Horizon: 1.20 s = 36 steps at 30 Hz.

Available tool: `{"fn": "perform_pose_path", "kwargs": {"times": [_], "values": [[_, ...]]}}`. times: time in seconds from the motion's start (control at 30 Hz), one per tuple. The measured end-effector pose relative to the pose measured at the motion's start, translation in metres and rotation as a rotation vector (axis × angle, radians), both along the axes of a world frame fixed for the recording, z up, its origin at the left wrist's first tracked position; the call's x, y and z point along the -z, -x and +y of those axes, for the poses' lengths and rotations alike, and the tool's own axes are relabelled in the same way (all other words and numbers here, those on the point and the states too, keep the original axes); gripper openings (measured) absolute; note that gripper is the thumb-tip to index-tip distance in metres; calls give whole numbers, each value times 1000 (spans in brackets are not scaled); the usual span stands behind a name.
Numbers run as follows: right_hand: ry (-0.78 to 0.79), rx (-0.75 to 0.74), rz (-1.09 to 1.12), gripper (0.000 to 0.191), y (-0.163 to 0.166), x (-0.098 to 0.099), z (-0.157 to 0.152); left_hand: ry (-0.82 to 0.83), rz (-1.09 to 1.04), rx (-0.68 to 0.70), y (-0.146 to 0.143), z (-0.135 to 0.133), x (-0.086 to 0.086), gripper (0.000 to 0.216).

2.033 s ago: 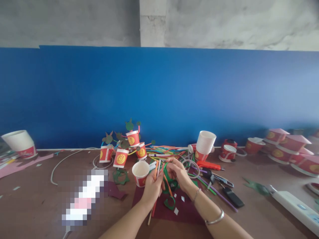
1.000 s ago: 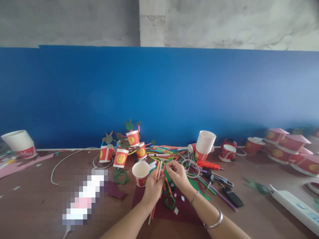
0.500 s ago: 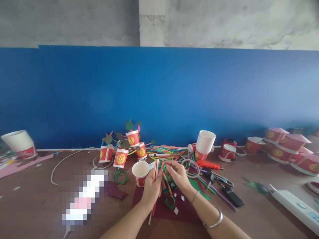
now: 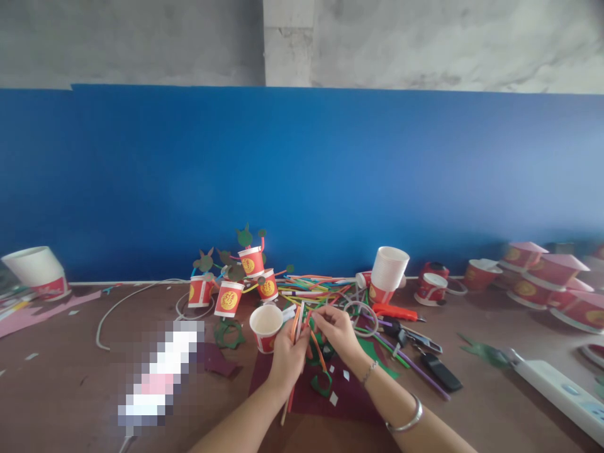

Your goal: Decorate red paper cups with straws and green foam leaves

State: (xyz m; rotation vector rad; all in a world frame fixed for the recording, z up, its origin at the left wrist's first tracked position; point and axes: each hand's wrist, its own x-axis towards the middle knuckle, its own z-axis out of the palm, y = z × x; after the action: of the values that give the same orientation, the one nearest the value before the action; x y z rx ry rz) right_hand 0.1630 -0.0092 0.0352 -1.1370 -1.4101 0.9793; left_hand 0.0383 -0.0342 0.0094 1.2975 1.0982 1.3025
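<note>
My left hand (image 4: 289,357) is closed around several drinking straws (image 4: 301,313), orange, white and red, whose lower ends stick out below the palm. Close on its right, my right hand (image 4: 338,332) pinches at the top of a red straw (image 4: 307,319); its fingertips partly cover whatever else is there. Just left of the hands stands a red and white paper cup (image 4: 265,343). Beneath them lies a maroon paper sheet (image 4: 353,402) with a cut green paper piece (image 4: 321,391) and small white bits on it.
Decorated cups (image 4: 229,301) stand behind on the left, near a pile of colored straws (image 4: 314,286). A cup stack (image 4: 389,267), an orange cutter (image 4: 395,313), keys with a black fob (image 4: 441,372) and a white power strip (image 4: 557,390) are on the right. A blue panel (image 4: 302,182) rises behind.
The straws in my left hand have shifted slightly to the right at their tops. Both hands stay in nearly the same place.
</note>
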Motion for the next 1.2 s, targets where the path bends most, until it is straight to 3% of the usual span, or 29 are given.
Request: {"fn": "perform_pose_path", "kwargs": {"times": [0.17,0.67,1.0,1.2], "values": [[33,-32,-14,29,-1,4,2,-17,34,-14,1,1,1,28],[-165,67,-115,17,2,7,1,18,-35,58,-3,0,-1,36],[-93,-42,-69,30,0,4,-3,89,-87,46,-2,1,-1,41],[-145,-3,-75,28,1,6,-2,35,-58,36,-2,0,-3,38]]}}
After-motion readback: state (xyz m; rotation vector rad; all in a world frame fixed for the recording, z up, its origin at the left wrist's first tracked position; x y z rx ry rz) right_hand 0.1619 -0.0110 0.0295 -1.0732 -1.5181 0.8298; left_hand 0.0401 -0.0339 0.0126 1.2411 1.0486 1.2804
